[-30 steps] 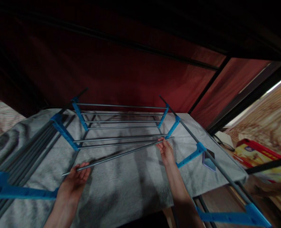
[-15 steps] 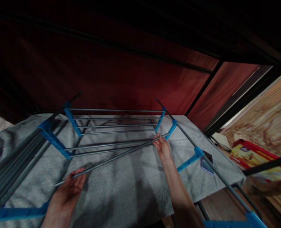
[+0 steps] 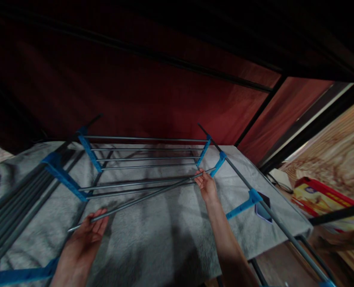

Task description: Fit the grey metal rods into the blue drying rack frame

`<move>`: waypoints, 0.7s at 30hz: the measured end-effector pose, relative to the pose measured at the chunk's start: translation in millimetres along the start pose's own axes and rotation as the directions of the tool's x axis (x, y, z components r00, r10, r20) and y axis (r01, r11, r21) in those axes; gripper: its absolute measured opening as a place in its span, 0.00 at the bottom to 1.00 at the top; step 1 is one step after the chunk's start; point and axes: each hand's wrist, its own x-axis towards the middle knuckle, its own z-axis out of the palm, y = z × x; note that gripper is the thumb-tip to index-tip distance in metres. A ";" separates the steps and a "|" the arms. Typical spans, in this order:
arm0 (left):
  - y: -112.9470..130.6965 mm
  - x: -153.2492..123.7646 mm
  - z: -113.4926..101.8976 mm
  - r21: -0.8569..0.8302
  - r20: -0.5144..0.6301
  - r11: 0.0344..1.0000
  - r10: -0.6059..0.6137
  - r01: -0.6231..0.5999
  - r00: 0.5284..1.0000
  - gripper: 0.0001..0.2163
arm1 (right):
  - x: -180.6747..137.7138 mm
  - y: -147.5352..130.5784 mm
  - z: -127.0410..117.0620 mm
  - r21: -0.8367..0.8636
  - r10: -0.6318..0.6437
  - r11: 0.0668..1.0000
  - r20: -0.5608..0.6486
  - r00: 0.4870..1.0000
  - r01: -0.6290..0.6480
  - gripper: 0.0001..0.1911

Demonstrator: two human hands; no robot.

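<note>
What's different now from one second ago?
The right hand moved its end of the thin grey metal rod slightly away from the person, farther over the blue-and-grey tubular rack. It and the left hand kept their grip; nothing was let go. The rack stayed put.

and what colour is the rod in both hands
The rod is grey, seen best in the head view.

A grey blanket (image 3: 153, 235) covers the surface, rumpled at the left. On it rest the blue-jointed rack (image 3: 147, 158), tubes (image 3: 24, 205) side by side at left, and a phone (image 3: 263, 213) near the right edge.
</note>
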 end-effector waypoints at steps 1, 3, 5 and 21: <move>0.4 1.2 0.2 -0.003 -0.003 1.000 0.006 -0.006 1.000 0.13 | 0.4 0.3 -0.6 0.000 0.002 1.000 0.001 1.000 -0.002 0.05; 1.2 4.2 -0.2 -0.008 -0.004 1.000 0.013 -0.013 1.000 0.13 | 0.6 0.2 -1.1 -0.010 0.002 1.000 0.006 1.000 -0.002 0.05; 2.8 7.1 -0.4 -0.015 0.005 0.999 0.028 -0.028 1.000 0.12 | 0.3 -1.0 -0.4 -0.012 0.005 1.000 0.005 1.000 -0.005 0.04; 28.3 -34.5 44.2 -0.184 0.091 0.948 0.281 -0.261 0.956 0.08 | 22.5 -3.3 -22.4 -0.048 0.066 0.996 -0.053 0.996 -0.069 0.04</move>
